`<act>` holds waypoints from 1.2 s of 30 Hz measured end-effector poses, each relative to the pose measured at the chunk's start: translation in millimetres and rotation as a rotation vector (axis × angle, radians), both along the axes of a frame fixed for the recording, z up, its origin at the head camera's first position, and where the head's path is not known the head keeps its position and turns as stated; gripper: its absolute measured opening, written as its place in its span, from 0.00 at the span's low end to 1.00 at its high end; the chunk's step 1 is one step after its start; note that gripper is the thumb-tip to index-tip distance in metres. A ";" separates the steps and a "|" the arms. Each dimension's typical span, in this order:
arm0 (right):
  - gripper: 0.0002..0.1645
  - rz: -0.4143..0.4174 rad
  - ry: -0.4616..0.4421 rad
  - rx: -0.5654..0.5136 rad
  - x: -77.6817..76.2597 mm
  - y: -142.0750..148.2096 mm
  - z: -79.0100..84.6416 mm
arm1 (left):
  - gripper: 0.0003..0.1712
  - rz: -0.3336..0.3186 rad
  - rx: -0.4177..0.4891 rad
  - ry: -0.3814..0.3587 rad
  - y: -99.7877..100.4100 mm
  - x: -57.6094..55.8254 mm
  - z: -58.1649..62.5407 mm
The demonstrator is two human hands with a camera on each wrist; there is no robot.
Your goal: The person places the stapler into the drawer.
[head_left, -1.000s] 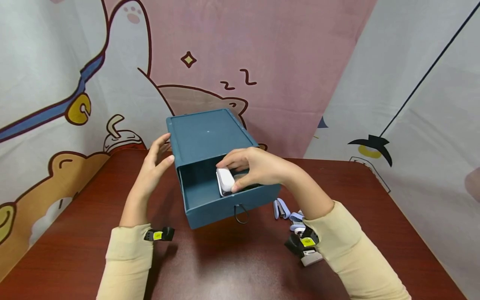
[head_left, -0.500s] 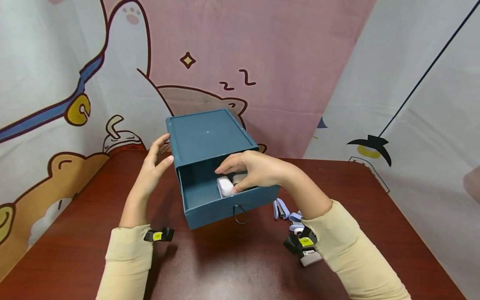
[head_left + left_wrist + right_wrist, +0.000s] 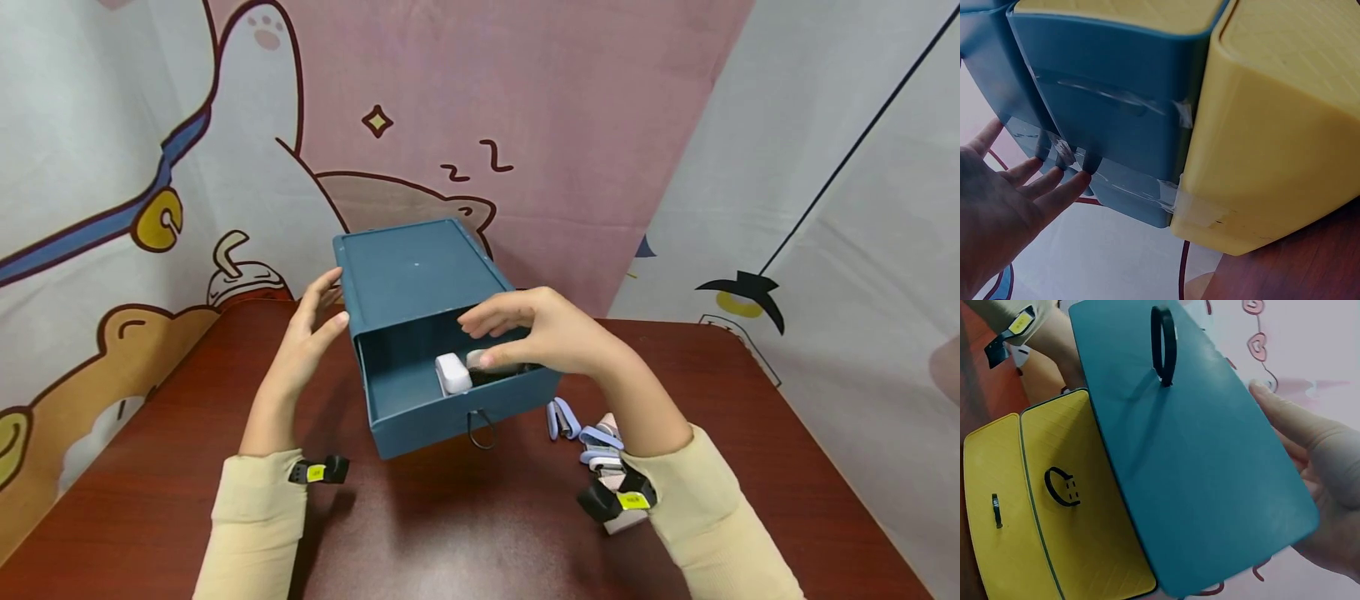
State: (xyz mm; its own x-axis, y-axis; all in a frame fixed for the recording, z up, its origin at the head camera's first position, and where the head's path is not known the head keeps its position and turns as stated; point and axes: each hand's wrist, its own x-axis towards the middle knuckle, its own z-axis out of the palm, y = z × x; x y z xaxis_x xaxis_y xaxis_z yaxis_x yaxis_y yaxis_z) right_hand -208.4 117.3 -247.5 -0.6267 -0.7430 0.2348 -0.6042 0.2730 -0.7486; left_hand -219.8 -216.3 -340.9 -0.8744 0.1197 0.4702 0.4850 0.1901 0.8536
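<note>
A blue drawer cabinet [image 3: 420,271] stands on the table with its top drawer [image 3: 427,427] pulled out. Inside that drawer lies a small white stapler [image 3: 453,375], beside a greyish item [image 3: 476,359] partly covered by my right thumb. My right hand [image 3: 558,333] hovers over the drawer's right part, fingers loosely bent and apart from the white stapler. The straight fingers of my left hand [image 3: 1016,200] rest against the cabinet's taped blue side wall [image 3: 1110,119]. In the right wrist view the blue drawer front shows a black ring handle [image 3: 1164,347].
Several small light blue and white staplers [image 3: 600,446] lie on the brown table [image 3: 465,533] right of the cabinet, partly behind the right wrist strap. Two yellow drawer fronts [image 3: 1091,544] sit below the blue drawer. A printed cloth [image 3: 570,150] hangs behind.
My right hand has let go of the white stapler, which now lies in the drawer, and has moved up and to the right. The left hand stays in place.
</note>
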 end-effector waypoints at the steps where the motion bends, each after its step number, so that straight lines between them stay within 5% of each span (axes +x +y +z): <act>1: 0.24 -0.014 0.007 -0.028 1.4 2.8 -1.5 | 0.36 0.000 -0.002 -0.001 -0.1 -0.1 -0.1; 16: 0.21 -0.206 0.098 -0.317 18.7 49.8 -29.4 | 0.36 0.001 -0.002 0.006 1.4 0.0 -0.4; 26: 0.20 -0.354 0.095 -0.286 25.2 82.8 -48.7 | 0.36 0.004 0.001 0.005 0.2 0.1 0.1; 36: 0.23 -0.410 0.068 -0.197 22.1 113.2 -78.7 | 0.36 0.003 0.004 0.004 0.7 -0.3 -0.8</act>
State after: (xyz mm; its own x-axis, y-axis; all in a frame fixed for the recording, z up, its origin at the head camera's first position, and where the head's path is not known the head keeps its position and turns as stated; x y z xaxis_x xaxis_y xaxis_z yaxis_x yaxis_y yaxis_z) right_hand -186.3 230.4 -326.2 -0.8379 -0.3744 0.3972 -0.5254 0.3560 -0.7728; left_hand -220.2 -215.6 -341.7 -0.8727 0.1149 0.4746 0.4882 0.1878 0.8523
